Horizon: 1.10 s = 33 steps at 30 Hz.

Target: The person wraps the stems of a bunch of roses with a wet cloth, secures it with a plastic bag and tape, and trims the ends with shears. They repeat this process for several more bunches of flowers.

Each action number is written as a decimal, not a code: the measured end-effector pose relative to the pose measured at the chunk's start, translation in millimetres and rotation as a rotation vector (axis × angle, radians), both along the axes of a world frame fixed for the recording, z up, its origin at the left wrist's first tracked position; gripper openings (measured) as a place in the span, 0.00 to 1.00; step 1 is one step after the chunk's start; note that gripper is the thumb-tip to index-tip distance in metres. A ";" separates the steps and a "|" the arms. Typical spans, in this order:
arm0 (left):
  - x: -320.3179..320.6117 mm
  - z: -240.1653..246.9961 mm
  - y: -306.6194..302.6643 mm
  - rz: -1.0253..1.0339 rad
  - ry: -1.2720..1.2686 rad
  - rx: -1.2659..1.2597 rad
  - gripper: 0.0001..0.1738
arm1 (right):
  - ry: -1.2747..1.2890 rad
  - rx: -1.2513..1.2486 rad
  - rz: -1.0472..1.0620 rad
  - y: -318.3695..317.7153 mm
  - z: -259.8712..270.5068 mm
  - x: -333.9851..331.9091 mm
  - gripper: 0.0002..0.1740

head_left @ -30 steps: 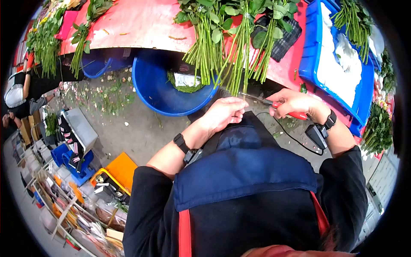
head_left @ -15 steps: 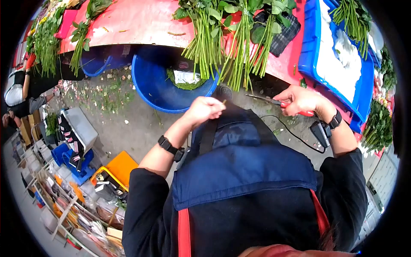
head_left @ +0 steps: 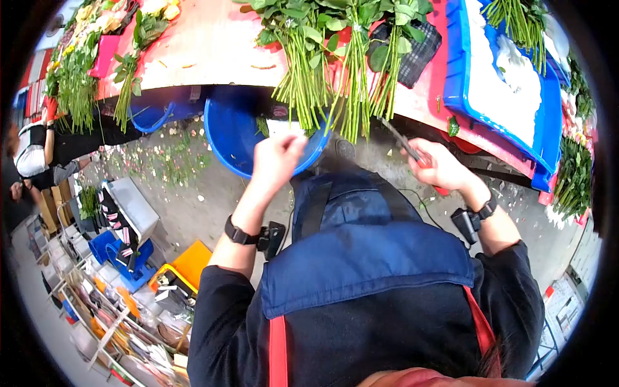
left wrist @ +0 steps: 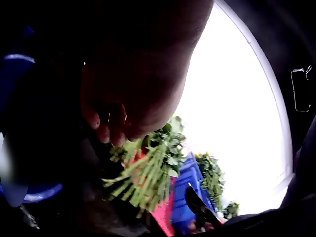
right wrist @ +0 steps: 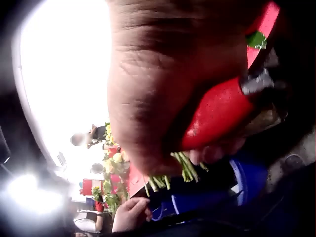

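My left hand (head_left: 276,161), blurred in the head view, is raised over the near part of a blue bucket (head_left: 222,145). Its fingers look curled in the left wrist view, and no object shows clearly in them. My right hand (head_left: 442,166) grips red-handled shears (head_left: 401,139), their blades pointing up and left towards the cut ends of green stems (head_left: 351,106). In the right wrist view a red handle (right wrist: 217,116) lies in the palm. The leafy stems lie in bunches over the table's near edge, with neither hand touching them.
The pink-red table (head_left: 213,64) runs across the top. A blue crate (head_left: 456,64) with white material stands at the right. An orange bin (head_left: 193,258) and a crowded rack are at lower left. Another person (head_left: 32,145) is at far left; petals and leaves litter the floor.
My left hand has moved from near the shears leftwards and up over the bucket; the short stem piece seen in it is no longer visible. The shears' blades now point more upward.
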<state>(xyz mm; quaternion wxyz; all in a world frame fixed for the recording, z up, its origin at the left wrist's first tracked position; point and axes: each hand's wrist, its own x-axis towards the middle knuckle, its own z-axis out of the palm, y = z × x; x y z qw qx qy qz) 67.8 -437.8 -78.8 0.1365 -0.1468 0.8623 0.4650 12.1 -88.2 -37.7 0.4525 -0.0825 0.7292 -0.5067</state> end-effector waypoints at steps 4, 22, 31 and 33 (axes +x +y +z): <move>-41.0 -10.6 59.7 -0.111 0.056 0.324 0.08 | 0.360 0.091 -0.312 -58.5 -30.4 -8.1 0.20; -178.4 -36.4 82.7 -0.132 0.188 -0.092 0.24 | 0.444 0.101 -0.714 -108.5 -89.8 -25.9 0.26; -204.5 -15.9 88.6 -0.123 -0.215 0.706 0.14 | 0.179 -0.180 -0.733 -91.1 -40.7 -18.6 0.26; -199.4 -3.0 97.1 -0.083 -0.076 0.754 0.15 | 0.164 -0.181 -0.726 -90.3 -20.0 -17.9 0.26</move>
